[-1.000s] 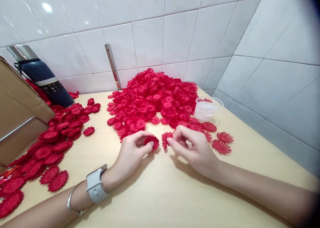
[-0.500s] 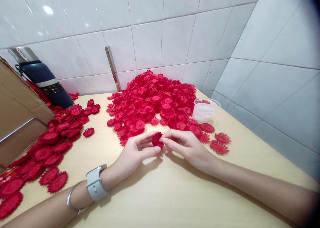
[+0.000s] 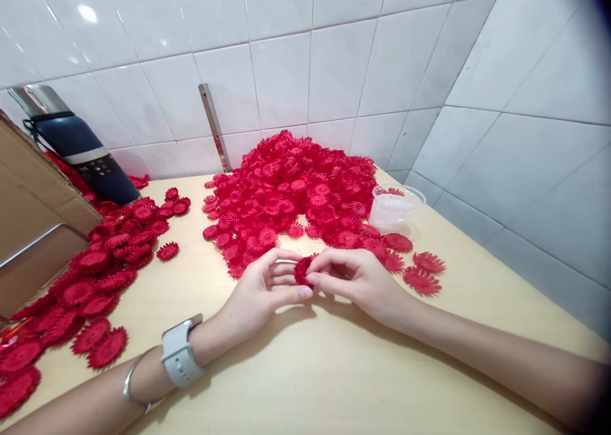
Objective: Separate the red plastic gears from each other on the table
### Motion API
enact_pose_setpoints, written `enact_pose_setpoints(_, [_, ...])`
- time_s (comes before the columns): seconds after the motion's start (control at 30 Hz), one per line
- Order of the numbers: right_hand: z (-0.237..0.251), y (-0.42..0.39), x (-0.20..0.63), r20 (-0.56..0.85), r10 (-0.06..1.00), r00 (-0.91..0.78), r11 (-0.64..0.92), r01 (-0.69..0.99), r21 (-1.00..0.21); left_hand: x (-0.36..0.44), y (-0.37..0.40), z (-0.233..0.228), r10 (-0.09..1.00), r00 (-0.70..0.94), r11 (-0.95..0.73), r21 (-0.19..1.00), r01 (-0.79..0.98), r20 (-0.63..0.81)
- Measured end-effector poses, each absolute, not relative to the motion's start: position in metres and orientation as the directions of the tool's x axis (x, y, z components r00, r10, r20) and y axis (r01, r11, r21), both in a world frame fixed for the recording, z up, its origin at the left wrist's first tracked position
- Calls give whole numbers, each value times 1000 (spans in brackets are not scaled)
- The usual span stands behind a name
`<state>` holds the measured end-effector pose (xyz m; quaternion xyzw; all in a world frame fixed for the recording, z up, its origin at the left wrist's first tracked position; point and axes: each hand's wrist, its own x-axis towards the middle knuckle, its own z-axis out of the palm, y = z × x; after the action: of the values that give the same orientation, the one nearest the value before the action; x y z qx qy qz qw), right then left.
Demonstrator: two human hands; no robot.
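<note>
A small red fringed disc (image 3: 302,272), flower-like, is held between my two hands above the table. My left hand (image 3: 267,285) is curled round its left side, with the thumb below and the fingers behind. On the disc's right edge, my right hand (image 3: 356,279) pinches with thumb and forefinger. Just beyond my hands rises a large heap of similar red fringed discs (image 3: 296,187). A few loose discs (image 3: 422,280) lie to the right of my right hand.
More red discs (image 3: 102,282) spread along the left side, beside a cardboard box (image 3: 42,200) and a leaning dark blue bottle (image 3: 86,149). A clear plastic cup (image 3: 394,209) stands right of the heap. A metal strip (image 3: 214,126) leans on the tiled wall (image 3: 281,72).
The right fingers have shifted slightly on the disc's edge, and the disc has turned a little between my hands. The view has moved slightly.
</note>
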<state>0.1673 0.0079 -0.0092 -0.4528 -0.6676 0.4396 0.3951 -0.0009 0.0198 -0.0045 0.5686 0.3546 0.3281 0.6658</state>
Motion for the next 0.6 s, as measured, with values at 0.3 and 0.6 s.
enact_pose_setpoints(0.3, [-11,5,167,161,937,-312,260,310,-914,-1,17,-3,853,515,97,995,11,-88])
enact_pose_setpoints(0.6, [-12,7,169,14,935,-355,47,84,-995,-4,24,-10,939,341,-2,992,128,-42])
